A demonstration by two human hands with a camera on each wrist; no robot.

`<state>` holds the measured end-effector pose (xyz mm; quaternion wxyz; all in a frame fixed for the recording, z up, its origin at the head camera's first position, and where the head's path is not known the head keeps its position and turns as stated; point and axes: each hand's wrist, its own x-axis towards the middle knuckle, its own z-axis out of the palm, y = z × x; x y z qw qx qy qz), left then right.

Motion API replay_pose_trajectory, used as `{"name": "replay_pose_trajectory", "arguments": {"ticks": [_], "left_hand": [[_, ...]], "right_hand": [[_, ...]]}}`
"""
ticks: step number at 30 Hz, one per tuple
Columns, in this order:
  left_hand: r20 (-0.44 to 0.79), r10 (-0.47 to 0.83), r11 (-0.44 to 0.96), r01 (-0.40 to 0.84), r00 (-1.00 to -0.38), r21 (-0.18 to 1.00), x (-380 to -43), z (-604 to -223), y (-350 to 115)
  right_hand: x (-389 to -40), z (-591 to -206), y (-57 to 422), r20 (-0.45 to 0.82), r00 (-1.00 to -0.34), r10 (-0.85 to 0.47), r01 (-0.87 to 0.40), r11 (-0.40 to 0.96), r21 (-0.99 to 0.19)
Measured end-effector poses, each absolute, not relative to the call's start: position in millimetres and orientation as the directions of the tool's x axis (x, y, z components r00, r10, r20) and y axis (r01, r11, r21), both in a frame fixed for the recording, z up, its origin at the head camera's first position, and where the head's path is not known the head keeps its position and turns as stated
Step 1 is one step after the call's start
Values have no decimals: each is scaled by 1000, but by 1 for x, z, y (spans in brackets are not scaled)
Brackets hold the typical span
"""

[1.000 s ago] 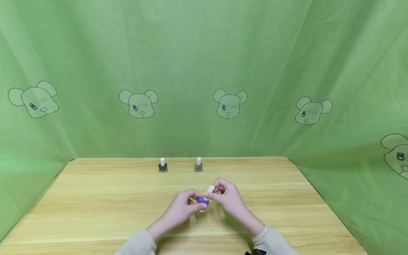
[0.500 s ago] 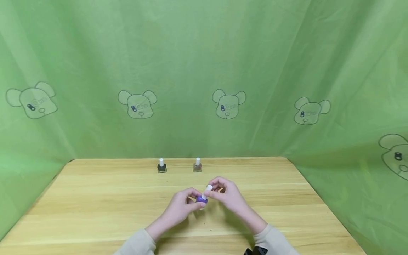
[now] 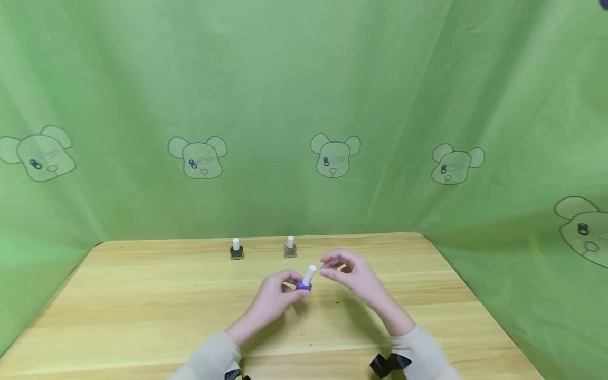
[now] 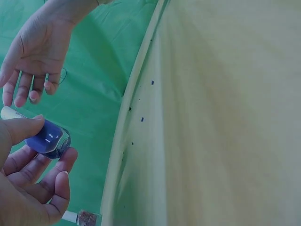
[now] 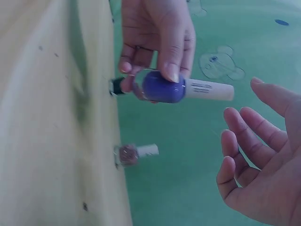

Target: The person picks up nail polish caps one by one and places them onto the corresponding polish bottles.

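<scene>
A nail polish bottle with purple polish and a white cap is pinched between the thumb and fingers of my left hand. In the right wrist view the bottle shows its cap seated on it, with small print along the side. My right hand is just right of the cap, its fingers loosely bent and apart from it. Nothing lies between those fingers in the right wrist view. The bottle is off the table, its cap tilted up and to the right in the head view.
Two more white-capped nail polish bottles stand near the table's back edge: a black one on the left and a brownish one right of it. Small dark specks lie on the wooden table. A green curtain hangs behind.
My right hand has let go of the white cap and drawn back to the right. My left hand has lifted the purple bottle slightly up and forward. The far bottles have not moved.
</scene>
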<state>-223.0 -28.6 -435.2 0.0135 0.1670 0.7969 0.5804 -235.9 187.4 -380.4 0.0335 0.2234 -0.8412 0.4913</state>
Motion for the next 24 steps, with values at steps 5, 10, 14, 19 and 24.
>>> {"name": "replay_pose_trajectory", "arguments": {"ticks": [5, 10, 14, 19, 24], "left_hand": [[175, 265, 274, 248, -948, 929, -233, -432, -15], [184, 231, 280, 246, -956, 928, -245, -428, -1], [202, 210, 271, 255, -957, 928, -254, -424, 11], [215, 193, 250, 260, -957, 933, -266, -419, 26], [228, 184, 242, 269, -956, 932, -277, -417, 41]], "right_hand": [[-242, -370, 206, 306, -910, -280, -401, 410, -819], [-247, -360, 227, 325, -919, -221, -390, 402, -829], [-251, -355, 246, 354, -916, -187, -400, 385, -832], [-255, -348, 269, 384, -913, -138, -408, 345, -845], [-256, -342, 290, 376, -923, -82, -380, 349, -857]]}}
